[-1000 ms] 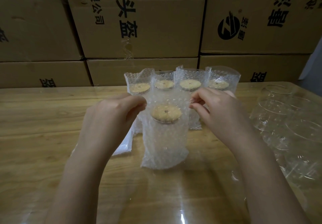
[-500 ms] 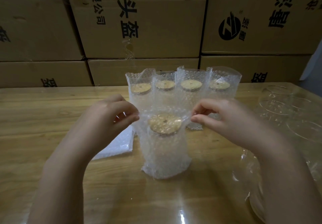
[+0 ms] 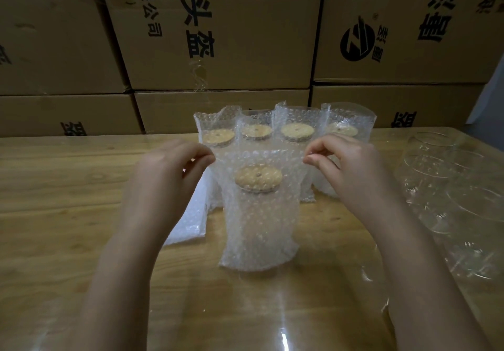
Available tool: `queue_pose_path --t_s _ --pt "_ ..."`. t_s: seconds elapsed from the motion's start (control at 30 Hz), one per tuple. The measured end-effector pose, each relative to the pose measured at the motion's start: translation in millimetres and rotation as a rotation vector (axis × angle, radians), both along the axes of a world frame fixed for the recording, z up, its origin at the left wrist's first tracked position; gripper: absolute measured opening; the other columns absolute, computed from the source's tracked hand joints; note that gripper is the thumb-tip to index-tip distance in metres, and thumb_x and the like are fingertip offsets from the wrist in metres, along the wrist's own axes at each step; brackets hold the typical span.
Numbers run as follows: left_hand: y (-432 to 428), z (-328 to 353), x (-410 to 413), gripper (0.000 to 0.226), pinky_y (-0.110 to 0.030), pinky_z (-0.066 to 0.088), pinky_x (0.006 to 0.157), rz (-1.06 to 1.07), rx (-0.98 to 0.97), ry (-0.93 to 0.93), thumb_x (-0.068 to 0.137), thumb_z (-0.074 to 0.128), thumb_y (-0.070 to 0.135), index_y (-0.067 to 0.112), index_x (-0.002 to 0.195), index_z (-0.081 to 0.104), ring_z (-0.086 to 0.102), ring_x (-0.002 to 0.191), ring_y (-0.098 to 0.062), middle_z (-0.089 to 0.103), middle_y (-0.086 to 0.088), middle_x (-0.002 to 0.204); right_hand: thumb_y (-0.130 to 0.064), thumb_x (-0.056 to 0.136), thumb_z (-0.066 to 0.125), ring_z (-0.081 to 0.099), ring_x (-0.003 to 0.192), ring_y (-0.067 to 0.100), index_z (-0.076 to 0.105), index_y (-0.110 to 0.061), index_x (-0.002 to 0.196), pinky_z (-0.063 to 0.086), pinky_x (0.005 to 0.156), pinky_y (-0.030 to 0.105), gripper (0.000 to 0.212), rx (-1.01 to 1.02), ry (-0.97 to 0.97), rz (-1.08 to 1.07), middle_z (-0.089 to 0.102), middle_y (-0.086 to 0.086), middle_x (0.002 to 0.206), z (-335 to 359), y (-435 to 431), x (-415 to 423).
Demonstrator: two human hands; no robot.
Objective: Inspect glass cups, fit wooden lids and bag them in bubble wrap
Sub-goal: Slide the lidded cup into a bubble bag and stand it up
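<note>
Cartons (image 3: 245, 36) wall off the back of the table (image 3: 54, 187). Bare glasses (image 3: 450, 187) lie at its right and four bagged cups (image 3: 297, 132) stand in a row. Just before them stands the bag (image 3: 289, 252), with cup (image 3: 261, 214) and lid (image 3: 258, 178) inside. The left hand (image 3: 163, 176) and right hand (image 3: 351, 170) each pinch a top corner. Best to pull evenly upward, I'd say, so the cup seats without tipping.

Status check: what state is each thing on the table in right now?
Front cup: upright, lidded, bagged; bag top open.
Left hand: pinches bag's left top corner.
Right hand: pinches its right top corner.
Back four cups: upright, lidded, bagged.
Bare glasses: unlidded, unbagged.
Spare bubble bags: lying flat.
</note>
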State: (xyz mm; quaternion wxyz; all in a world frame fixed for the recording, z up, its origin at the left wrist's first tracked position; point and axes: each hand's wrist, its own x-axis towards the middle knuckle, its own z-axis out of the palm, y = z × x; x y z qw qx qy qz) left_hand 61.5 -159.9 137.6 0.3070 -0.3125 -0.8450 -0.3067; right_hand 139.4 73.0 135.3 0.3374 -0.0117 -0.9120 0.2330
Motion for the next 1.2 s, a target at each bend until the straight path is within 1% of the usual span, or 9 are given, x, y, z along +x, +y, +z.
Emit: queue_pose_path --t_s 0.23,0.37,0.43,0.57,0.67,0.77,0.97,1.07,1.2 --pt "15.3 -14.7 -6.0 0.006 -0.030 0.049 0.064 -0.023 0.108 0.050 0.088 0.067 0.007 0.006 0.090 0.072 0.064 0.069 -0.020 0.064 0.004 0.080 -0.014 0.089 0.066 0.059 0.080 0.010 0.068 -0.015 0.087 0.038 0.066 0.008 0.003 -0.023 0.024 -0.018 0.061 -0.010 0.084 -2.0 8.5 -2.6" --pt "17.2 -22.7 -11.7 0.010 -0.015 0.051 0.065 -0.112 0.238 -0.146 0.088 0.066 0.010 0.019 0.086 0.069 0.067 0.071 0.000 0.067 0.019 0.077 -0.018 0.092 0.062 0.057 0.083 0.004 0.058 -0.025 0.089 0.041 0.068 0.011 0.008 -0.043 -0.077 -0.009 0.058 -0.015 0.087 -1.7 10.0 -0.3" --pt "17.5 -25.7 -15.6 0.013 -0.015 0.053 0.064 -0.203 0.336 -0.295 0.089 0.065 0.010 0.022 0.082 0.068 0.068 0.073 0.000 0.070 0.012 0.076 -0.023 0.093 0.057 0.053 0.090 -0.001 0.050 -0.030 0.100 0.044 0.074 0.016 0.011 -0.050 -0.112 0.025 0.054 -0.016 0.096 0.7 4.5 3.2" --pt "16.9 -29.1 -18.9 0.021 -0.017 0.053 0.058 -0.390 0.549 -0.576 0.087 0.066 0.013 0.029 0.076 0.073 0.071 0.074 -0.012 0.073 0.002 0.082 -0.055 0.082 0.053 0.041 0.117 -0.006 0.039 -0.041 0.130 0.035 0.096 0.019 0.052 -0.056 -0.039 0.165 0.045 -0.020 0.125 11.6 -16.8 13.0" --pt "15.5 -30.7 -22.0 0.023 -0.016 0.051 0.057 -0.410 0.581 -0.591 0.086 0.068 0.013 0.033 0.077 0.074 0.071 0.073 -0.012 0.074 0.002 0.082 -0.077 0.066 0.057 0.019 0.141 0.005 0.002 -0.057 0.142 0.026 0.110 0.037 0.096 -0.001 -0.274 0.150 0.017 -0.024 0.151 15.7 -29.1 10.4" --pt "13.8 -33.5 -26.0 0.025 -0.015 0.050 0.056 -0.395 0.697 -0.599 0.086 0.069 0.011 0.036 0.085 0.071 0.069 0.069 -0.009 0.073 0.002 0.079 -0.079 0.066 0.060 0.009 0.146 0.012 -0.007 -0.051 0.145 0.021 0.113 0.045 0.107 0.081 -0.474 0.120 0.006 -0.021 0.158 14.5 -32.8 -6.9" --pt "24.8 -61.1 -41.3 0.006 -0.016 0.045 0.046 -0.274 1.097 -0.883 0.092 0.062 0.023 0.018 0.097 0.062 0.059 0.054 -0.006 0.066 0.006 0.065 -0.074 0.061 0.071 0.032 0.139 0.027 -0.002 -0.036 0.151 0.041 0.097 0.041 0.122 0.213 -0.706 0.080 0.009 -0.001 0.160 16.2 -39.8 -38.0" --pt "36.0 -83.6 -45.0 0.012 -0.019 0.044 0.047 -0.201 1.014 -0.963 0.094 0.055 0.015 0.013 0.083 0.059 0.052 0.047 -0.006 0.059 0.007 0.054 -0.071 0.061 0.073 0.049 0.118 0.027 0.030 -0.019 0.143 0.047 0.077 0.036 0.106 0.351 -0.758 0.075 0.031 0.003 0.145 14.9 -43.2 -40.2" --pt "42.8 -116.9 -45.1 0.018 -0.022 0.040 0.045 -0.085 0.878 -0.957 0.090 0.048 0.001 0.008 0.074 0.054 0.047 0.049 -0.014 0.052 0.003 0.050 -0.057 0.066 0.076 0.054 0.096 0.017 0.037 -0.018 0.129 0.042 0.060 0.027 0.084 0.300 -0.690 0.233 0.046 -0.002 0.125 6.3 -49.8 -34.0"
